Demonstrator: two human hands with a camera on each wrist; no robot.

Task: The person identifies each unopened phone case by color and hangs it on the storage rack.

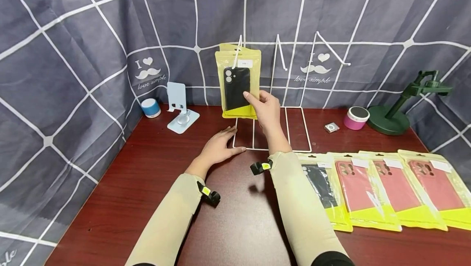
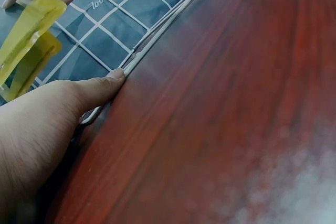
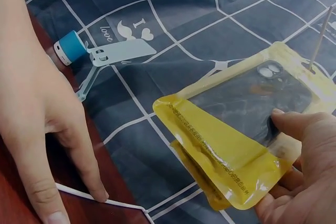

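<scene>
1. Phone-case packet (image 1: 232,90) hangs on the leftmost hook (image 1: 238,49) near the table's (image 1: 154,176) back edge, pinched by the right hand (image 1: 268,110).
2. Left hand (image 1: 218,146), fingers extended, touches the rack (image 1: 257,149).
3. Hanging seems underway; next probably calls for letting go.

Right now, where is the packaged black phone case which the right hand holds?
In the head view, the packaged black phone case is at upper centre, on the leftmost hook of the white rack; the right hand pinches its right edge.

pale, blurry glare across the tabletop (image 2: 294,195)
</scene>
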